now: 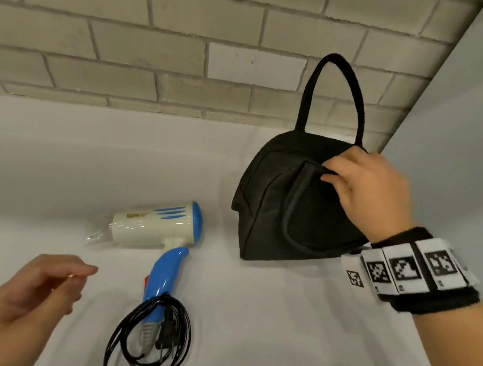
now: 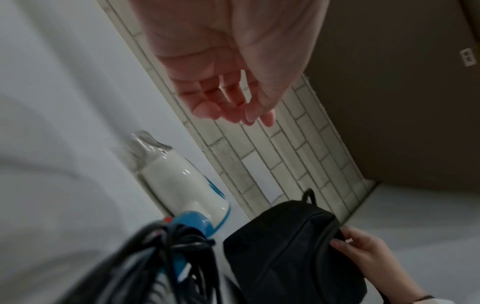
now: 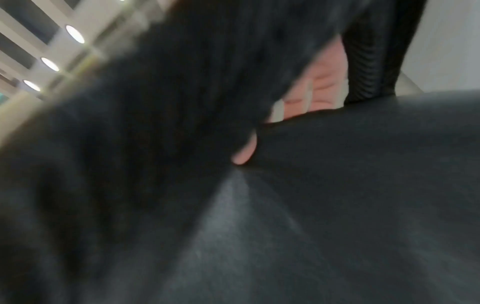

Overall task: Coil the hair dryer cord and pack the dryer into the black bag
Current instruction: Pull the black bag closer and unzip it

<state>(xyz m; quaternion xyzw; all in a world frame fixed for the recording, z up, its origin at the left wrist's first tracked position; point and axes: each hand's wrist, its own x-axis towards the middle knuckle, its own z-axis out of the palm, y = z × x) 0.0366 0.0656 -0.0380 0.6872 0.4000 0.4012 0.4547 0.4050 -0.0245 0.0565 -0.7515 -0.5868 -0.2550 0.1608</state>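
Fingers (image 1: 331,177) of right hand (image 1: 372,193): pinching black bag (image 1: 284,209) top edge.
Left hand (image 1: 32,290) loosely curled, empty; hair dryer (image 1: 156,228), coiled cord (image 1: 150,337) beside it.

Dryer (image 1: 156,226) left of bag (image 1: 287,203)

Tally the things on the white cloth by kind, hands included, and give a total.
Hair dryer: 1
Coiled black cord: 1
Black bag: 1
Hands: 2, the left hand holding nothing, the right hand gripping the bag's top edge
Total: 5
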